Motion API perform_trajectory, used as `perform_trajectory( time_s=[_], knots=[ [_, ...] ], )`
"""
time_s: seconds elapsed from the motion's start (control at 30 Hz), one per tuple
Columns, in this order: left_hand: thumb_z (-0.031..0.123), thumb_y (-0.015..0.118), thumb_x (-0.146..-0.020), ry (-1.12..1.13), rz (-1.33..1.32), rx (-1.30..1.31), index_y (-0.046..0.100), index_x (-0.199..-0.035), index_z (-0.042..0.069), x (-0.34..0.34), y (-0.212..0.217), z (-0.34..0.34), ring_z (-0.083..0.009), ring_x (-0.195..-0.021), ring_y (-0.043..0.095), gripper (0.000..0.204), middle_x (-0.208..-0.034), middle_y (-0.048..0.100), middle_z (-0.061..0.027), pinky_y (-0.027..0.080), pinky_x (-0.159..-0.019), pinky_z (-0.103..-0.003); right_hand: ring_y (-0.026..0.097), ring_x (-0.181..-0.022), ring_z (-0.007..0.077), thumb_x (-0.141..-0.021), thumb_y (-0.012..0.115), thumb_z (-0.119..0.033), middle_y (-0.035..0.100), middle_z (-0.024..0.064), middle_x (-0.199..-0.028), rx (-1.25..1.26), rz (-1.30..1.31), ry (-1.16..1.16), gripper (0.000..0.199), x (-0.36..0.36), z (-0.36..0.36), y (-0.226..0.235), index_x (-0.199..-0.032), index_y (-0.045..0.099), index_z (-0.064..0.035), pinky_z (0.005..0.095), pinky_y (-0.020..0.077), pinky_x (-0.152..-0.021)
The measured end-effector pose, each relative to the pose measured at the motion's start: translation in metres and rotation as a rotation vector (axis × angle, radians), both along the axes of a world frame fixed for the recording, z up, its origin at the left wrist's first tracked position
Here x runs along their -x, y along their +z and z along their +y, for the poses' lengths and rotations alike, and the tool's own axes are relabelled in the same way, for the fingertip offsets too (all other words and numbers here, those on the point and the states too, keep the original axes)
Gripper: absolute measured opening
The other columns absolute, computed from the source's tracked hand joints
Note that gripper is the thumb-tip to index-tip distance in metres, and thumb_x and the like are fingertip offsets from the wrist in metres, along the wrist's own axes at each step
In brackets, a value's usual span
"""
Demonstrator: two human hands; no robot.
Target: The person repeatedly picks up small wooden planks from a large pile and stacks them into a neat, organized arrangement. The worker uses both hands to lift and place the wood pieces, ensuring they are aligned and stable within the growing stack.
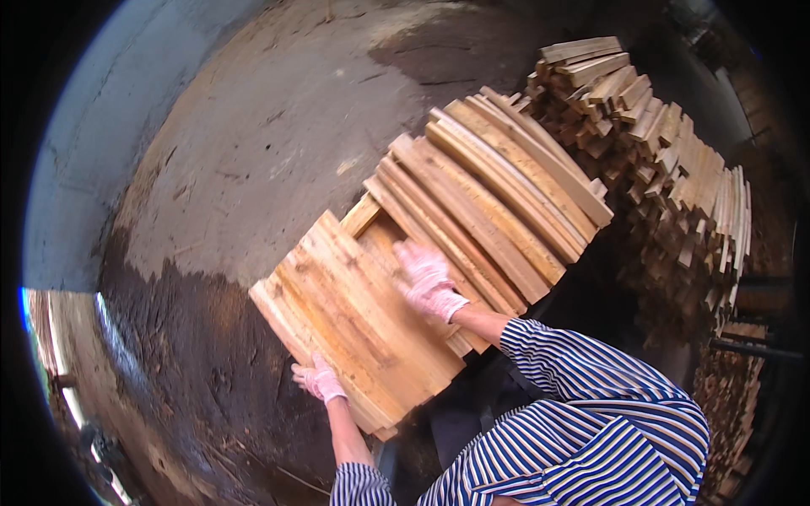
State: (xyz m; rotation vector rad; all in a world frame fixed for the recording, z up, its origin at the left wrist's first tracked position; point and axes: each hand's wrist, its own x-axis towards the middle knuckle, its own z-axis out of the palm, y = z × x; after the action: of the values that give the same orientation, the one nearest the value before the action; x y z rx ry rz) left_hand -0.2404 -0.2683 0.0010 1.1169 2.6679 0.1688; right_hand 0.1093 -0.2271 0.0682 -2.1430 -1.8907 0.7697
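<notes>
A flat stack of pale wooden boards point(354, 320) lies in front of me, its near end toward my body. My left hand point(318, 379), in a pink glove, grips the near left edge of this stack. In a matching pink glove, my right hand point(429, 280) rests flat on top of the boards near the far right side, fingers spread. Behind it lies a second row of long curved planks point(489, 194), side by side. My sleeves are blue and white striped.
A tall pile of short wood pieces point(666, 169) stands at the right. The concrete floor point(253, 143) spreads to the left and behind, dark and damp nearer to me. A pale wall point(76, 169) curves along the far left.
</notes>
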Motion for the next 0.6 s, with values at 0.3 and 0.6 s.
perform_trajectory(
  time_s=[0.3, 0.6],
  knots=[
    [0.043, 0.075, -0.083, -0.29, -1.099, -0.386, 0.007, -0.158, -0.001, -0.296, -0.097, 0.071, -0.021, -0.083, 0.057, 0.11, -0.136, 0.05, -0.031, 0.051, -0.065, -0.032, 0.05, -0.127, 0.0386, -0.086, 0.069, -0.043, 0.047, 0.0208, -0.146, -0.167, -0.227, -0.126, 0.089, -0.145, 0.016, -0.018, -0.154, 0.027, -0.0036, 0.0509, 0.0428, -0.105],
    [0.043, 0.099, -0.052, -0.106, -1.04, -0.089, 0.025, -0.144, -0.016, -0.393, -0.032, 0.09, -0.0278, -0.107, 0.062, 0.132, -0.123, 0.062, -0.0257, 0.049, -0.097, -0.036, 0.046, -0.132, 0.0436, -0.081, 0.077, -0.031, 0.041, 0.0246, -0.15, 0.099, -0.169, -0.129, 0.093, -0.183, 0.009, -0.002, -0.158, 0.025, -0.0211, 0.0492, 0.0439, -0.105]
  ],
)
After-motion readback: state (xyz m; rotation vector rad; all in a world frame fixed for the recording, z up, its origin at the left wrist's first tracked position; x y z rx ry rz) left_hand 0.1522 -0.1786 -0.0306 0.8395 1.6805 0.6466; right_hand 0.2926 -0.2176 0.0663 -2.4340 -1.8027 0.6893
